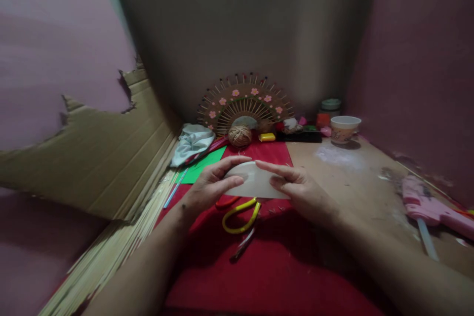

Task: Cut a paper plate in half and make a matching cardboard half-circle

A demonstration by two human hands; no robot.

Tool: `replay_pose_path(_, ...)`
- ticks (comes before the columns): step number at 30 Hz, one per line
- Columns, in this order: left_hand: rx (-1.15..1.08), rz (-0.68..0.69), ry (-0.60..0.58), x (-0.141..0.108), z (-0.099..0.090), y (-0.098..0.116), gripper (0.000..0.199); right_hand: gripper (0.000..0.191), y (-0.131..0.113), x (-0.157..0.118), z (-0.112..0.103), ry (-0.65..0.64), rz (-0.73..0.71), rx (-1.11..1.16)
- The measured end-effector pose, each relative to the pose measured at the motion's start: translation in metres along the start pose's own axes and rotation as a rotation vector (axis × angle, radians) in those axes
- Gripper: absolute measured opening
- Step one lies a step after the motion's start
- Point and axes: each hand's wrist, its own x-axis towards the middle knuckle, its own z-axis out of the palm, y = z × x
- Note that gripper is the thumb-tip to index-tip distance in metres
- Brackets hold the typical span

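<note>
Between both hands is a whitish half-round piece [255, 182], its curved edge up and its straight edge toward me. My left hand [218, 182] pinches its left end, thumb on the near face and fingers along the curved rim. At the right end my right hand [301, 185] grips it the same way, index finger reaching along the top edge. Just below lie scissors with a yellow handle loop [240, 229], partly hidden by the piece. A thin brush-like stick [244, 244] rests beside them on the red sheet [259, 276].
A decorated fan [244, 96] leans at the back behind a twine ball [240, 136]. Left are a cloth [194, 140], green paper [202, 168] and torn cardboard [89, 148] over thin sticks [111, 252]. Right are a cup [344, 131] and a pink glue gun [425, 207].
</note>
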Motion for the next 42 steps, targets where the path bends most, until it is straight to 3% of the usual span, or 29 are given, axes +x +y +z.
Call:
replay_pose_path(17, 0.123, 0.025, 0.028, -0.001, 0.001, 0.006, 0.038, 0.036, 0.006, 0.002, 0.000, 0.005, 0.039, 0.132)
replay_pose_path(28, -0.023, -0.030, -0.034, -0.001, 0.004, 0.002, 0.049, 0.044, 0.011, 0.003, 0.001, -0.003, 0.155, 0.480)
replay_pose_path(35, -0.112, -0.095, -0.130, -0.002, 0.001, 0.003, 0.057, 0.045, 0.011, 0.004, 0.000, 0.019, 0.184, 0.512)
replay_pose_path(42, -0.263, -0.095, -0.100, -0.001, 0.003, -0.001, 0.067, 0.043, 0.006, 0.004, -0.002, 0.020, 0.162, 0.495)
